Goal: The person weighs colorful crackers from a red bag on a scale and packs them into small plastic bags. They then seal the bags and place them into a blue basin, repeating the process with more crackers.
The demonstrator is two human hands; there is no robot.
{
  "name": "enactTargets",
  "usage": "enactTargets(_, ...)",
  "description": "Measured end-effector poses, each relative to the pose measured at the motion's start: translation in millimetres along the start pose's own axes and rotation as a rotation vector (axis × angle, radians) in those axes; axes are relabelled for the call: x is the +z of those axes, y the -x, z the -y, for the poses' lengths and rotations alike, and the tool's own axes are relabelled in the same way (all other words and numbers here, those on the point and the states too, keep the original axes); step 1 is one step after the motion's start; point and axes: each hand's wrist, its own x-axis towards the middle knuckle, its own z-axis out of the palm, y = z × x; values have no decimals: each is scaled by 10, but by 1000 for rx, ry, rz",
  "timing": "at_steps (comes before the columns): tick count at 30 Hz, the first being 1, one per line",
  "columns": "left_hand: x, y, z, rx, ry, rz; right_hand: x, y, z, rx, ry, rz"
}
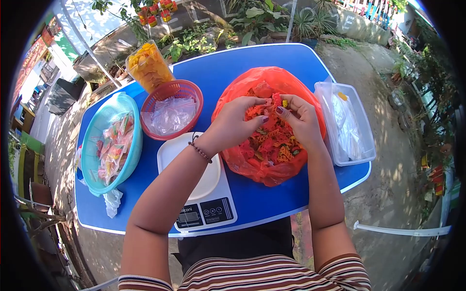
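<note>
A large red plastic bag (286,170) lies open on the table, full of red, pink and orange lattice-shaped crackers (272,140). Over its mouth, my right hand (303,119) pinches a red lattice cracker (277,100) between thumb and fingertips. A small yellow piece shows by those fingers. Close beside it, my left hand (238,121) is curled, its fingertips at a pinkish cracker piece (268,105); its grip is partly hidden. Below my left forearm sits a white digital kitchen scale (225,194) with a white plate (208,182) on top.
A turquoise basket (87,150) with filled plastic packets stands left. Next to it are a red basket (187,121) of clear bags and a clear container (150,68) of yellow-orange chips. A clear box (366,140) of plastic bags is right. The blue table (262,206) has a white edge.
</note>
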Motion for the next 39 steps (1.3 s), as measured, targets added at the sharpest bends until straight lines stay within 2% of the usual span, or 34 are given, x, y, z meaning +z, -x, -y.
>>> enactTargets(2, 21, -3, -63, -127, 214, -6, 32, 6, 22, 31, -113, 43)
enactTargets(11, 98, 53, 56, -212, 170, -66, 91, 27, 58, 158, -197, 25)
enactTargets(14, 70, 84, 8, -258, 411, -36, 106, 19, 72, 157, -201, 20)
enactTargets(17, 59, 98, -24, -284, 449, -74, 95, 24, 50, 134, -142, 20)
enactTargets(22, 81, 128, -47, -240, 451, -84, 137, 32, -57, -33, -133, 35)
enactTargets(28, 106, 313, -129, -218, 423, -160, 253, 83, 143, 71, -192, 38)
enactTargets(32, 15, 591, -180, -189, 386, -217, 363, 163, 56, -35, -239, 119)
enactTargets(35, -153, 931, -321, -166, 82, -281, 639, 335, 130, -50, -136, 166)
enactTargets(38, -277, 1270, -357, -253, -4, -358, 885, 436, 169, -537, 322, 220)
enactTargets(39, -305, 1363, -364, -315, 0, -346, 997, 501, 194, -565, 331, 204)
